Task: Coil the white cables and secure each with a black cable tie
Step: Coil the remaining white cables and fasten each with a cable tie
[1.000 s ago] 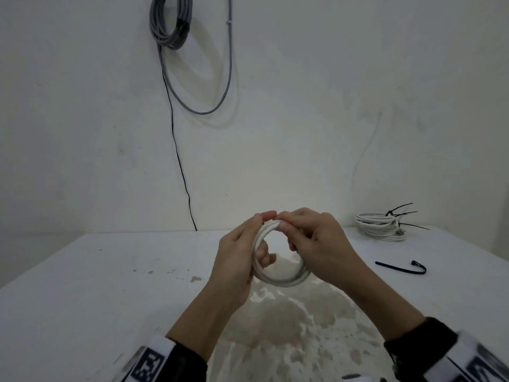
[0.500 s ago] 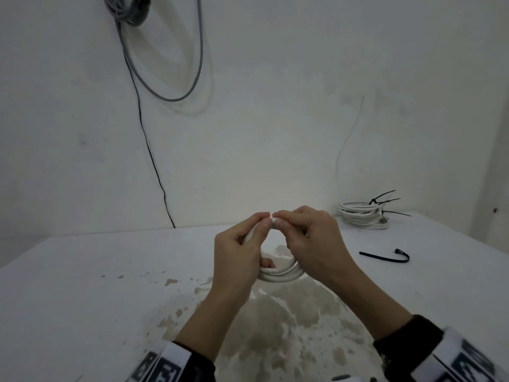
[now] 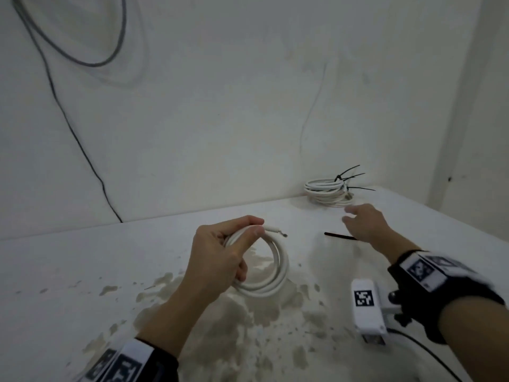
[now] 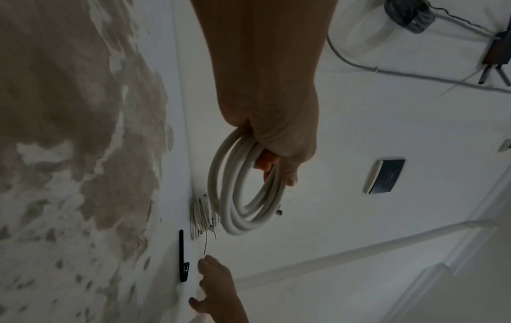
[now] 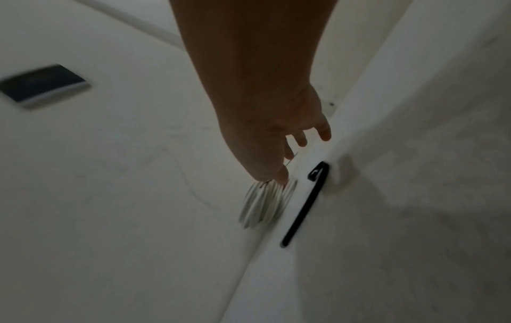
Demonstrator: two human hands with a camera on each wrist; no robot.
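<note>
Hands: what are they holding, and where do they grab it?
The left hand pinches the white cable coil at its top, near the loose end. The right hand holds nothing; it is open above the black cable tie.

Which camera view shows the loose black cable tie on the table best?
The right wrist view: the black cable tie shows whole, head to tip, just beyond the open right hand. The left wrist view also shows it whole, but smaller. In the head view the right hand covers part of it.

Bare utility or workroom corner, plain white plastered walls (image 3: 248, 106), worn white table (image 3: 68, 271) with paint flaking off, grey cable (image 3: 110, 51) looping down the far-left wall, tied coils (image 3: 326, 193) stacked far right
</note>
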